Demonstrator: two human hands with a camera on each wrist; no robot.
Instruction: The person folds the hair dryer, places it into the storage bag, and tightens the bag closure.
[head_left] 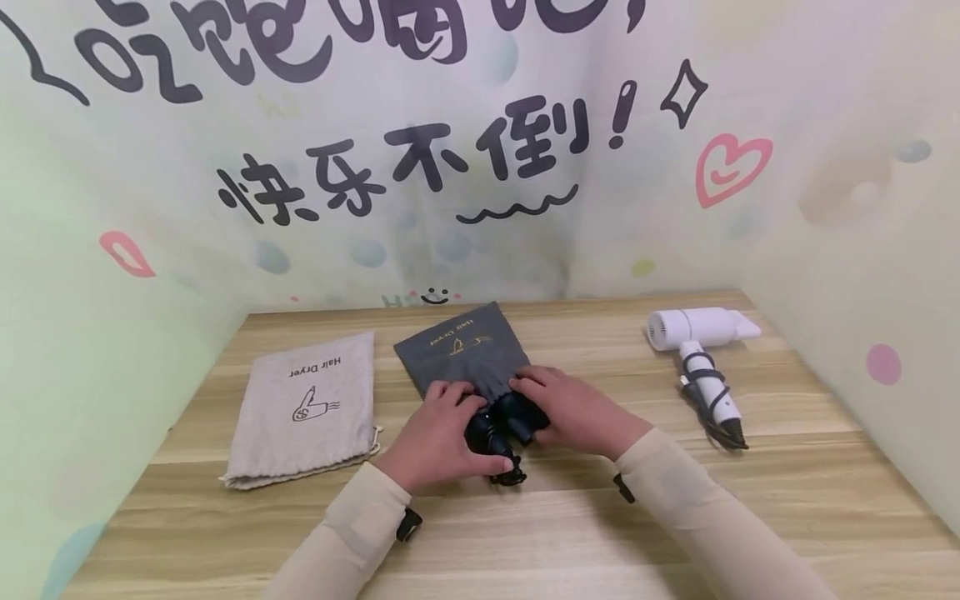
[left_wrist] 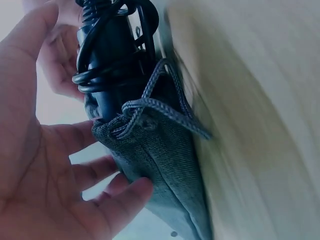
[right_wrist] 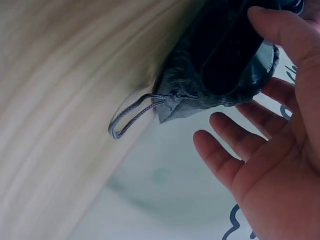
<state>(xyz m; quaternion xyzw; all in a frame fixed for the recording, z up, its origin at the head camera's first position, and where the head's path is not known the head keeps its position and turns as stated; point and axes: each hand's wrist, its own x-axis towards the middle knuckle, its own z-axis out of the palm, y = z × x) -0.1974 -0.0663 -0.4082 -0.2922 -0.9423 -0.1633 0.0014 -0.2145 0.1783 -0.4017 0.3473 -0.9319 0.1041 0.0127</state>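
Observation:
A black hair dryer (head_left: 519, 419), its cord wound round the handle (left_wrist: 107, 47), lies partly inside a dark grey drawstring bag (head_left: 467, 346) marked "Hair Dryer". The rest of the dryer is hidden by the cloth. My left hand (head_left: 435, 437) spans the handle side, its fingers touching the bag's edge and its thumb near the cord end. On the other side, my right hand (head_left: 573, 410) holds the dryer at the bag's mouth, thumb on the dark body and forefinger by the gathered rim. Loops of drawstring (right_wrist: 125, 117) hang out at the mouth.
A beige drawstring bag (head_left: 300, 433) with a dryer print lies flat at the left. A white hair dryer (head_left: 701, 327), cord round its handle, lies at the right. The wooden table (head_left: 525, 542) meets printed cloth walls (head_left: 480, 258) at the back and sides.

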